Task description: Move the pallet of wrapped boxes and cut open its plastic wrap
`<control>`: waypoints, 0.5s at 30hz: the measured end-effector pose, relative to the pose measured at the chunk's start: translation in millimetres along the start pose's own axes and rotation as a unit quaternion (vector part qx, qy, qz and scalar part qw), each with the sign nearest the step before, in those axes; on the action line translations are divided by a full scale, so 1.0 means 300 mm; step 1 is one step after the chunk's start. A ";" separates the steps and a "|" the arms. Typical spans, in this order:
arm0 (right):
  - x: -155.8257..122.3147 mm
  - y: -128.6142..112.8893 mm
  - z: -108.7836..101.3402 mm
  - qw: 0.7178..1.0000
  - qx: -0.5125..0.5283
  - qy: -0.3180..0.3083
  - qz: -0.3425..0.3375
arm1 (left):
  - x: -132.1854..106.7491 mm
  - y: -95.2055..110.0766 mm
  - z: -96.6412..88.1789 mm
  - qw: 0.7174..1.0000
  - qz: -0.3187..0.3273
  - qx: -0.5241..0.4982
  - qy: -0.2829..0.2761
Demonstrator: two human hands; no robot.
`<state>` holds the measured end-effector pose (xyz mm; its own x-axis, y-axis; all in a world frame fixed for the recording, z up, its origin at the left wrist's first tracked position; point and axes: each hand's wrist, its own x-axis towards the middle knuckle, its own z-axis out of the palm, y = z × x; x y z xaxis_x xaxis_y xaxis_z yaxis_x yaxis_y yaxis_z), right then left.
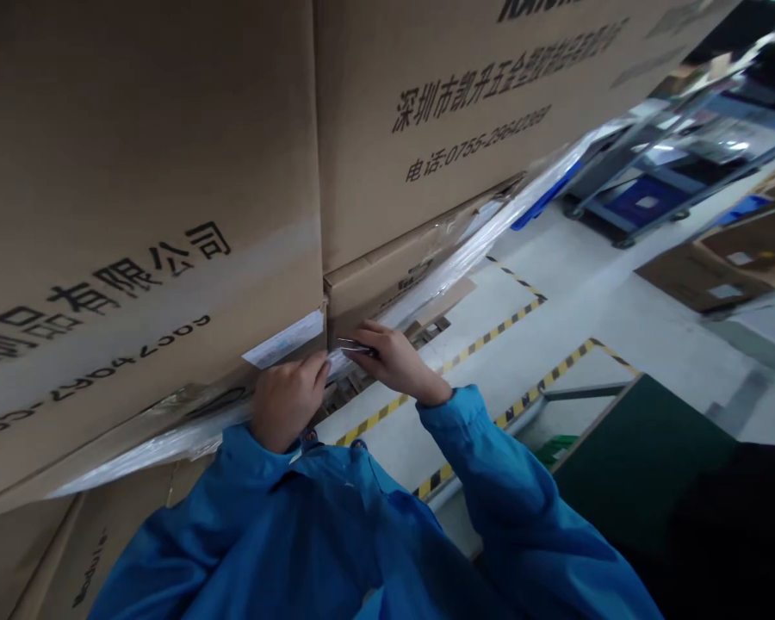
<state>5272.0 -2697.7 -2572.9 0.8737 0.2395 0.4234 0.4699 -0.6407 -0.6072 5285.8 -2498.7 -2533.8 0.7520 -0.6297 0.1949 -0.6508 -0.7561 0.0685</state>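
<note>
Though blurred, right hand (393, 362) holds a blade (355, 347) — perhaps.

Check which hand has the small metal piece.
The right hand, pinching the small metal piece beside the clear plastic wrap; the left hand, nearer the white label, shows no metal.

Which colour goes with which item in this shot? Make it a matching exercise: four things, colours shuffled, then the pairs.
Things:
1. Floor marking tape
2. Jacket sleeve
3. Label at the carton's lower edge
4. Small metal piece held in the right hand

Colours:
A. Silver
B. White
C. Blue
D. Yellow and black stripes

Pairs: 1-D; 2-C; 3-B; 4-A
</note>
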 end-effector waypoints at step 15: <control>-0.010 -0.062 0.042 0.970 0.044 0.220 -0.095 | -0.023 0.010 -0.090 0.958 0.122 -0.046 0.255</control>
<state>5262.4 -2677.3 -2571.3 0.6411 0.0001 0.7674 0.6428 -0.5464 -0.5369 5275.8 -2491.8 -2508.4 0.4428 -0.5993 0.6669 -0.8248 -0.5639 0.0410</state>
